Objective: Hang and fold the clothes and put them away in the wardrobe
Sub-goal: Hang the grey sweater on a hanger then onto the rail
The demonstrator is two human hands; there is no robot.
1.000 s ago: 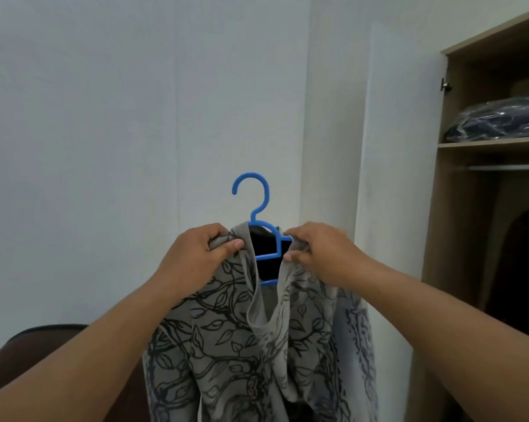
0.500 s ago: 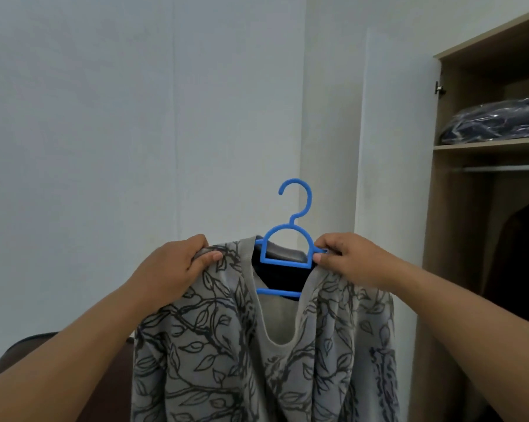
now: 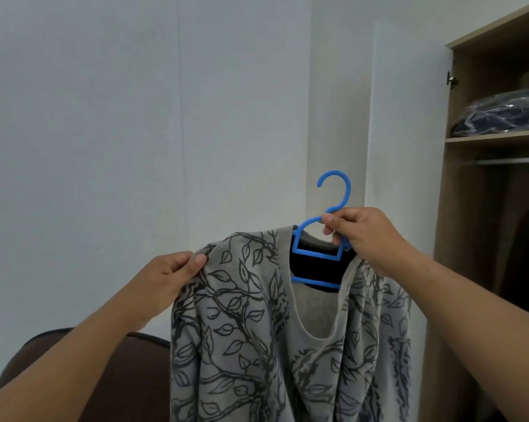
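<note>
we hold a grey leaf-print top (image 3: 242,324) up in front of us on a blue plastic hanger (image 3: 316,254), with the open wardrobe (image 3: 482,208) off beyond our right fingers. our right hand (image 3: 359,236) has its fingers and thumb curled around the neck of the hanger, just under the hook, so the hook stands free above our knuckles. our left hand (image 3: 169,281) pinches the shoulder of the top, thumb pressed on the front of the cloth and the other fingers folded behind it. the fabric looks soft and light to us: it drapes in loose folds below both hands and sags at the wide neckline between them, so it will not keep any shape of its own and could slide off the hanger's arm if we let it tilt. the hanger seems thin, stiff and smooth, the only rigid part to carry by, and the neck where our right fingers already sit is the best place, since it leaves the hook clear for the rail (image 3: 509,161) inside the wardrobe. we judge the left pinch is there only to seat the shoulder seam over the hanger's end; whether that end is fully inside the sleeve we cannot tell, as the cloth hides it. a dark garment shows through the neckline behind the hanger bar.
</note>
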